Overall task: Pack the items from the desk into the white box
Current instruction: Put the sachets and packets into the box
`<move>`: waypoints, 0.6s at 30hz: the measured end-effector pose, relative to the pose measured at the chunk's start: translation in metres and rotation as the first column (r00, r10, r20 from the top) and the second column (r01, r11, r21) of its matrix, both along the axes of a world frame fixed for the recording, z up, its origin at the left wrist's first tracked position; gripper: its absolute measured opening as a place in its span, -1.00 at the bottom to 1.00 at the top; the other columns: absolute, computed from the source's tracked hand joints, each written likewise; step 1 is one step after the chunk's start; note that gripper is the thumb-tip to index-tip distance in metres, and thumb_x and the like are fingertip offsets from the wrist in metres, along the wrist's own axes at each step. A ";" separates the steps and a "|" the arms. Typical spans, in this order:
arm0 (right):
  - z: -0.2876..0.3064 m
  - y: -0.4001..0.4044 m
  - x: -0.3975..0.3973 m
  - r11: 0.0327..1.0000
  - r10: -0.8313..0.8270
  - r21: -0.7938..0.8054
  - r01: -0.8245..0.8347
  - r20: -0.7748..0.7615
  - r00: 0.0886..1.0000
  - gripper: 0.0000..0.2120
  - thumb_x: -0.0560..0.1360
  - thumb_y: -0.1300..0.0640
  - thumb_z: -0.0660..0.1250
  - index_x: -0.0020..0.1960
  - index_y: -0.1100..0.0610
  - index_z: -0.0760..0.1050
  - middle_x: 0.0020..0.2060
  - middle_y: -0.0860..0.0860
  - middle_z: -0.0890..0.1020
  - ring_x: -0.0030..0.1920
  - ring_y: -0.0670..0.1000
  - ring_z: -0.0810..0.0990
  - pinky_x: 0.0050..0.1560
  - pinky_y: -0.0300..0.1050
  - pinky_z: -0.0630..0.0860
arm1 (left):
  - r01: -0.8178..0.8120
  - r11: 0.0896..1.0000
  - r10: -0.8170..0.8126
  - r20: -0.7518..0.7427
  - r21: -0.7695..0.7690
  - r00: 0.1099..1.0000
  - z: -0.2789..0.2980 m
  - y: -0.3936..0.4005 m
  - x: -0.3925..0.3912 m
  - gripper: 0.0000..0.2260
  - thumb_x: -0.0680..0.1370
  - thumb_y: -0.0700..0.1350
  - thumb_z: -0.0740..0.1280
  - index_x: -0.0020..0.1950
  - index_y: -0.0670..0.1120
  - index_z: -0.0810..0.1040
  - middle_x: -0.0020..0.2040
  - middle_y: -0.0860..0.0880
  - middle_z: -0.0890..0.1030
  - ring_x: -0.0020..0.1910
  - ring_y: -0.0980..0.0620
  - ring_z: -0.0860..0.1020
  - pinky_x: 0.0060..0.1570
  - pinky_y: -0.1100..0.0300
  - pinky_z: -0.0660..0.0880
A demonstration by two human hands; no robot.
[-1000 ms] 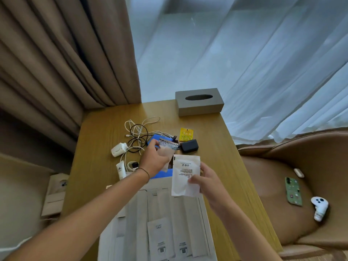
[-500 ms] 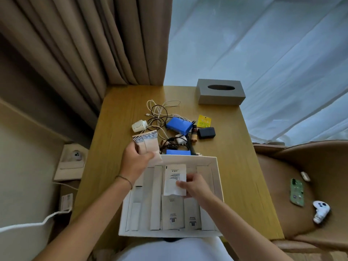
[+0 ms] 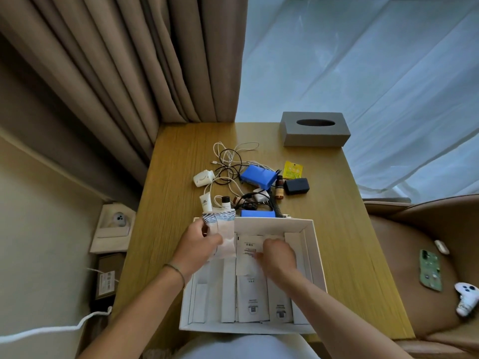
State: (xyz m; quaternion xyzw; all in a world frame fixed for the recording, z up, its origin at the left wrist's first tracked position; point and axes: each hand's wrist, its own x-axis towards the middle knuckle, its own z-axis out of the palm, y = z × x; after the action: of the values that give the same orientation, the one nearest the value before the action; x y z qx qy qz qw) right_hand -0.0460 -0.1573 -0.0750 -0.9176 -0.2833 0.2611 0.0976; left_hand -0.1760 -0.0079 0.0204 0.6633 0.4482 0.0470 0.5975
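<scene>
Both my hands reach into the box (image 3: 315, 244): left hand (image 3: 198, 246) grips a striped packet (image 3: 219, 230) at ten o'clock, right hand (image 3: 278, 256) curls on a white sachet (image 3: 247, 252).

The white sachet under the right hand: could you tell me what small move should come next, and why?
Probably let the right hand lay the white sachet flat and release it: it is already inside the white box, over the other packets, while the left hand waits with a patterned sachet.
</scene>
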 end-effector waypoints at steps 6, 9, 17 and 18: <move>0.038 0.002 0.016 0.999 0.043 -0.020 -0.041 0.137 0.990 -0.86 0.57 0.10 0.27 -0.11 0.10 0.56 -0.16 0.01 0.67 -0.19 0.07 0.62 -0.20 -0.07 0.60 | 0.031 1.000 -0.031 0.004 -0.004 1.000 -0.010 -0.012 0.015 -0.79 0.46 -0.30 0.42 0.02 -0.05 0.61 -0.03 -0.03 0.69 -0.02 0.00 0.65 -0.12 0.15 0.59; 0.065 -0.007 0.032 1.000 0.001 0.002 -0.001 0.254 0.967 -0.83 0.52 0.13 0.22 -0.25 0.04 0.41 -0.32 -0.03 0.53 -0.32 0.05 0.51 -0.45 -0.15 0.28 | 0.093 0.995 -0.094 -0.007 -0.040 0.996 -0.021 -0.023 0.025 -0.77 0.46 -0.28 0.41 0.00 0.03 0.60 -0.03 0.01 0.69 -0.02 0.04 0.65 -0.14 0.22 0.57; 0.094 -0.041 0.043 0.989 -0.137 0.069 0.127 0.163 0.977 -0.83 0.49 0.11 0.20 -0.16 0.12 0.55 -0.25 0.04 0.63 -0.26 0.12 0.60 -0.21 0.04 0.62 | 0.217 0.974 -0.226 -0.182 -0.069 0.957 -0.072 -0.058 0.061 -0.90 0.47 -0.19 0.43 -0.05 -0.05 0.58 -0.15 -0.07 0.63 -0.19 -0.04 0.59 -0.20 0.16 0.52; 0.094 -0.045 0.041 0.987 -0.151 0.081 0.139 0.158 0.976 -0.82 0.50 0.10 0.20 -0.15 0.11 0.55 -0.24 0.04 0.64 -0.25 0.12 0.61 -0.19 0.06 0.63 | 0.226 0.973 -0.230 -0.203 -0.044 0.952 -0.078 -0.061 0.065 -0.88 0.46 -0.17 0.45 -0.06 -0.04 0.56 -0.16 -0.06 0.61 -0.18 -0.06 0.58 -0.17 0.14 0.50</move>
State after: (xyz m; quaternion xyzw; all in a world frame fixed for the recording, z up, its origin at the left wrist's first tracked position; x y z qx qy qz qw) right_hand -0.0046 -0.2019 0.0188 -0.9503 -0.2315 0.1669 0.1245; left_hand -0.1107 -0.0692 -0.0573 0.7058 0.4286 -0.0959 0.5558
